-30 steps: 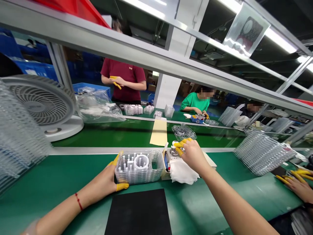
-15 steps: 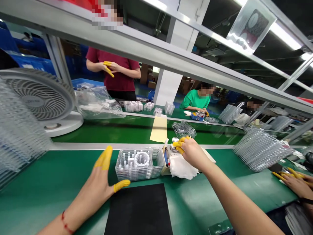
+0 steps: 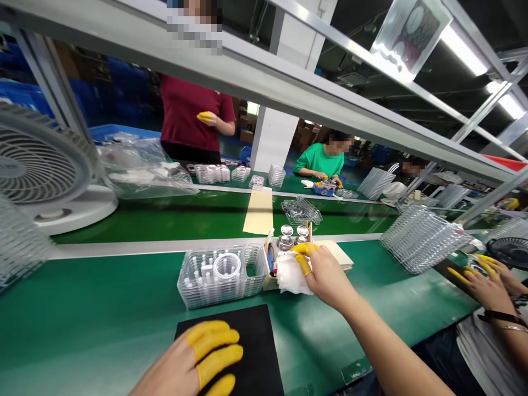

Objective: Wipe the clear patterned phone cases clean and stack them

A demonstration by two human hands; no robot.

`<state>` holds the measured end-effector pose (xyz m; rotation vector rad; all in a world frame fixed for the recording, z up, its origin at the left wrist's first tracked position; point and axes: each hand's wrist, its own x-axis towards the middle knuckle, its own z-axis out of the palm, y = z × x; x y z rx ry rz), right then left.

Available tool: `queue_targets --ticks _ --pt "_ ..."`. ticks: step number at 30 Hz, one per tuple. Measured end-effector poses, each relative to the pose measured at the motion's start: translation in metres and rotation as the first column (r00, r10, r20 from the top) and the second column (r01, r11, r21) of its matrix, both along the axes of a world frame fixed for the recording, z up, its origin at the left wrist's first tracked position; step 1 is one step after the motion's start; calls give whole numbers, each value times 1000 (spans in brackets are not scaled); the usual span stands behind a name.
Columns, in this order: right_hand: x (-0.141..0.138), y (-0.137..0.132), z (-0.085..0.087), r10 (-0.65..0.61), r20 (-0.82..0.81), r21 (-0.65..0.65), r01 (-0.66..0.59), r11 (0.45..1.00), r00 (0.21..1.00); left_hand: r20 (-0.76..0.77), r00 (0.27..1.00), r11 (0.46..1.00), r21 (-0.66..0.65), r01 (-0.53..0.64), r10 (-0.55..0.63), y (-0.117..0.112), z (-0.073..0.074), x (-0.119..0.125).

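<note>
My left hand (image 3: 202, 357), with yellow finger covers, hovers over a black mat (image 3: 258, 346); its fingers are apart and nothing is in them. Across the bench, my right hand (image 3: 328, 275) has its yellow-covered fingertips closed on white cloths (image 3: 289, 272). These cloths hang over the front of a small open box (image 3: 270, 282). Two shiny round metal pieces (image 3: 285, 237) stand at the back of that box, beside thin wooden sticks. Left of it sits a stack of clear plastic trays (image 3: 223, 280) with white posts and a white ring.
A fan (image 3: 45, 159) and stacked clear trays (image 3: 20, 247) stand at left. More clear trays (image 3: 421, 239) lean at right, near a co-worker's hands (image 3: 482, 280). A yellowish sheet (image 3: 258, 212) lies beyond the bench edge. A metal rail (image 3: 247, 82) crosses overhead.
My left hand has moved from beside the trays down over the black mat. My right hand has come back from the round metal pieces to the white cloths. The view has shifted slightly.
</note>
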<state>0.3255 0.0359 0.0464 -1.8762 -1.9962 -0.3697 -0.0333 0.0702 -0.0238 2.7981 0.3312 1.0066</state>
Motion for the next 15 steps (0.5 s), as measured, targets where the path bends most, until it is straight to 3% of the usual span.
queue_targets --ticks 2,4,8,11,13,15 --pt "-2 -3 -10 3 19 -11 -3 1000 1000 -5 1000 1000 14 -18 18 4 27 9" --pt "-1 -2 -14 15 31 -28 -15 999 999 23 1000 1000 4 -21 21 7 43 20" --pt "-3 1 -12 42 34 -69 -40 997 999 105 993 998 -37 -45 49 18 47 30" --pt "-7 0 -7 46 17 -84 -44 996 999 107 983 988 -61 -141 147 40 47 27" --pt "-6 -2 -3 36 -11 -84 -36 996 999 9 968 962 -120 -247 250 59 50 22" --pt "0 0 3 11 -55 -72 -15 997 998 -181 926 906 -214 -365 331 79 56 16"
